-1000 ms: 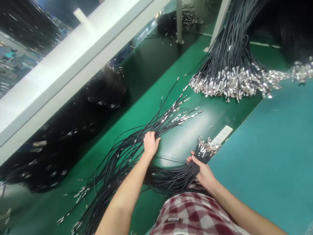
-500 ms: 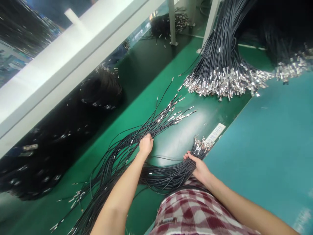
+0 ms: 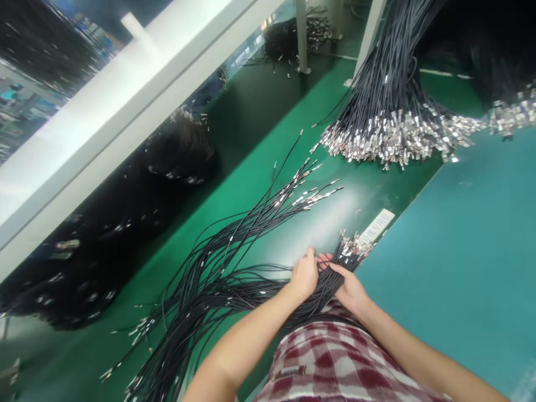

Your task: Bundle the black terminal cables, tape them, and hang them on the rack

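Note:
A bundle of thin black cables [image 3: 268, 290] runs across my lap, its silvery metal terminals [image 3: 352, 245] pointing up and to the right. Round the bundle, just below those terminals, my right hand [image 3: 349, 287] is closed. My left hand [image 3: 305, 273] is closed at the bundle's upper edge, close beside the right fingers; it seems to pinch a cable, though its fingertips are partly hidden. Further left, a looser group of black cables [image 3: 234, 229] lies on the green floor with its metal ends fanned toward the upper right.
A large hanging bunch of black cables [image 3: 389, 100] with many terminals is at the upper right. A white metal beam [image 3: 125, 100] crosses the upper left, with dark cable heaps [image 3: 180, 151] beneath. A white label strip [image 3: 379, 223] is stuck to the green floor [image 3: 259, 134].
My left hand has left the looser cables on the floor and moved right and down to the held bundle, beside my right hand. The right hand keeps its hold.

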The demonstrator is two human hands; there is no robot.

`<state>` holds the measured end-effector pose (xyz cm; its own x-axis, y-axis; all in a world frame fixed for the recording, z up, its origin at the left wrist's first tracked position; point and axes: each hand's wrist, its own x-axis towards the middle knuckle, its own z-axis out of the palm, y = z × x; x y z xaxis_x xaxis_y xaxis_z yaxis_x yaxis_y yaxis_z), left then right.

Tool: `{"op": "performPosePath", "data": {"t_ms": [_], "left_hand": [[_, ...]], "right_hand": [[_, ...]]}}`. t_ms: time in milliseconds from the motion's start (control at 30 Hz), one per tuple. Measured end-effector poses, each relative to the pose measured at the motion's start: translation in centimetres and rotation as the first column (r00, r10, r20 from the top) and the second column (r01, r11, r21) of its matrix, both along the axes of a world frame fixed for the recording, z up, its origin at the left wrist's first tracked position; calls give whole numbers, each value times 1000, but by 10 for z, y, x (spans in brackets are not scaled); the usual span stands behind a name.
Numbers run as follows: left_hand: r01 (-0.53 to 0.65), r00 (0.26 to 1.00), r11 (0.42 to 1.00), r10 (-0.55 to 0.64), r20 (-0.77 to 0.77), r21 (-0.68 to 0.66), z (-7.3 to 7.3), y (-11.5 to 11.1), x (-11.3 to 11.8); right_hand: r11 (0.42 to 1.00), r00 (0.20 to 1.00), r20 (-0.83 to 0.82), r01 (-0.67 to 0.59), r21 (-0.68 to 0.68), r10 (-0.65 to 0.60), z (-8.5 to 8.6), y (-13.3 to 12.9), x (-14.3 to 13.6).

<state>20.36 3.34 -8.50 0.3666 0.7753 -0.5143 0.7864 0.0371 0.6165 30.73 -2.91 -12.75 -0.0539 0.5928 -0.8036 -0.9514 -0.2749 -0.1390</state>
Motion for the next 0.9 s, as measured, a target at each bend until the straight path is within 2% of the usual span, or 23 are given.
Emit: {"op": "performPosePath", "data": {"t_ms": [100, 133, 200, 267, 300, 367, 400, 433, 500, 533, 600, 667, 733, 767, 833, 900], "left_hand": [[-180, 981, 982, 183, 63, -53, -10, -21, 8], [-184, 977, 981, 189, 103, -54, -12, -22, 8], [-115, 983, 993, 112, 147, 12, -14, -9, -1], [-50, 996, 982, 37, 76, 180, -13, 23, -21], [-35, 999, 957, 39, -8, 287, -12, 44, -36], [-65, 964, 885, 176, -201, 461, -10, 88, -67], [-65, 931, 876, 225, -287, 478, -9, 107, -82], [-45, 914, 885, 224, -337, 464, -8, 122, -94], [0, 909, 909, 174, -378, 417, -5, 137, -111], [24, 920, 915, 138, -368, 403, -2, 136, -115], [58, 944, 919, 77, -320, 390, 3, 120, -117], [116, 966, 940, -33, -255, 320, 10, 90, -113], [253, 956, 944, -209, -207, 214, 17, 55, -104], [344, 929, 923, -308, -207, 171, 19, 37, -100], [515, 842, 847, -471, -263, 135, 22, 6, -91], [623, 760, 770, -555, -337, 136, 24, -15, -84]], "right_hand": [[1000, 1000, 9, -11, -20, 11, -6, -2, 0], [999, 1000, 19, -14, -39, 14, -8, -2, -1], [997, 999, 37, -14, -79, 17, -10, -2, -2], [995, 999, 47, 2, -95, 3, -10, 0, -3], [996, 999, 45, 13, -91, -9, -10, 1, -3], [997, 999, 29, 27, -75, -24, -8, 2, -4], [997, 999, 17, 31, -68, -29, -8, 3, -4], [998, 1000, 2, 31, -62, -31, -7, 3, -4], [998, 999, -18, 27, -52, -28, -7, 3, -3], [999, 999, -23, 24, -47, -25, -7, 3, -3], [999, 1000, -21, 13, -48, -14, -8, 4, -2], [997, 1000, -14, -8, -71, 7, -9, 5, 0], [996, 999, -13, -37, -77, 36, -8, 6, 1], [996, 998, -14, -59, -66, 58, -8, 6, 1], [996, 997, -2, -83, -36, 83, -5, 7, 0], [997, 998, 42, -54, -50, 56, -2, 8, -2]]}}
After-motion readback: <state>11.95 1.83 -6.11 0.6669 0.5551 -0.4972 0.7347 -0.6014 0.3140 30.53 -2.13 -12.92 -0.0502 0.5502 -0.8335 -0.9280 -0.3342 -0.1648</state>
